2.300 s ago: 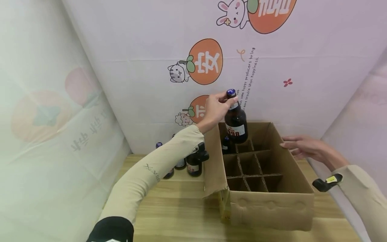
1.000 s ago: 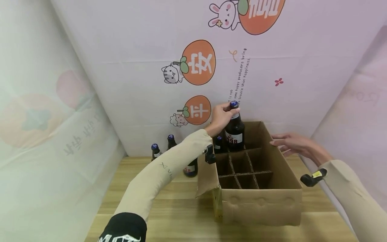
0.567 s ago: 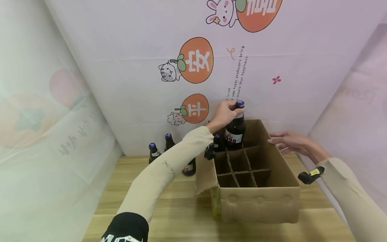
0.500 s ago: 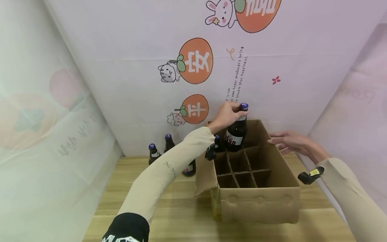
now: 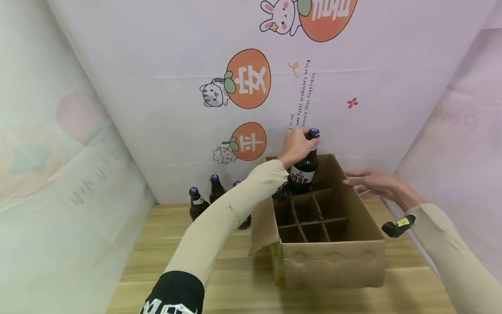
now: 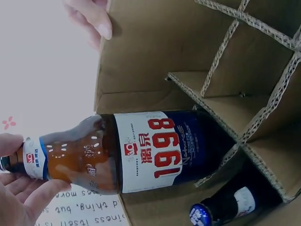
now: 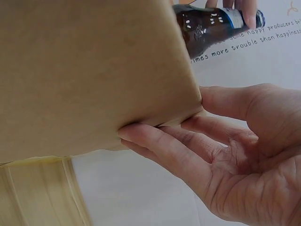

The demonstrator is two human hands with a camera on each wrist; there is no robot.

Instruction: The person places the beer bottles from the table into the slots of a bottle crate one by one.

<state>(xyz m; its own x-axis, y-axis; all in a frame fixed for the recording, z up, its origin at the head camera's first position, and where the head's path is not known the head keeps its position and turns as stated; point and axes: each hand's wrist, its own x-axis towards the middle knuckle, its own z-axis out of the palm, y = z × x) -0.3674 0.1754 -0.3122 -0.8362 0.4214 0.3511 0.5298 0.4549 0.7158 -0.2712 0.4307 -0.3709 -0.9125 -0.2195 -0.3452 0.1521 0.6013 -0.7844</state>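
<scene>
My left hand (image 5: 295,146) grips the neck of a brown glass beer bottle (image 5: 303,168) with a blue cap and a white label reading 1998. The bottle is slightly tilted, its lower part inside a back compartment of the cardboard box (image 5: 333,264); its base is hidden behind the divider in the left wrist view. Beside it, a second blue-capped beer bottle (image 6: 242,200) sits in the neighbouring compartment. My right hand (image 5: 376,183) touches the box's right side near the back corner, fingers fairly straight against the cardboard, as the right wrist view (image 7: 235,141) shows.
Cardboard dividers (image 5: 313,205) split the box into several compartments. Left of the box, beer bottles (image 5: 197,206) stand on the wooden table (image 5: 231,283), partly behind my left sleeve. An open flap (image 5: 263,226) hangs from the box's left side. A printed white sheet (image 5: 176,52) hangs behind.
My left hand has lowered the bottle from above the box into a back compartment, then shifted its tilt slightly. The right hand stays at the box side. The head view has shifted somewhat.
</scene>
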